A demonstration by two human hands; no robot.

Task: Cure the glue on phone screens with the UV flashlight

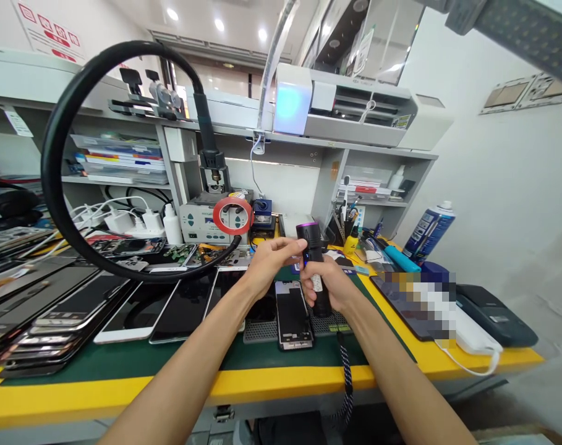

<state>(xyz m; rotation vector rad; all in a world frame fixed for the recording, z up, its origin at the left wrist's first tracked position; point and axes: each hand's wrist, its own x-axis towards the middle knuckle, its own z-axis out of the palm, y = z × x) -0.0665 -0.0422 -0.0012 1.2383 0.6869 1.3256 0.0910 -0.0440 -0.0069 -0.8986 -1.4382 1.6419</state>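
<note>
A black flashlight (312, 238) with a purple ring around its head stands nearly upright in my right hand (329, 281), whose fingers wrap its body. My left hand (274, 259) is closed at the flashlight's upper side, with the thumb touching it near the head; its other fingertips are partly hidden. A small blue glow shows on the flashlight's side. From its lower end a dark braided strap (346, 371) hangs over the table's front edge. Just below my hands, a phone screen assembly (293, 315) lies on a grey perforated pad (261, 332).
Phones and screens (136, 309) crowd the left of the green mat (178, 364). A black flexible hose (49, 161) loops above them. At right are a dark tablet (401, 309), a white device with a cable (475, 330) and a blue spray can (429, 232). Shelves rise behind.
</note>
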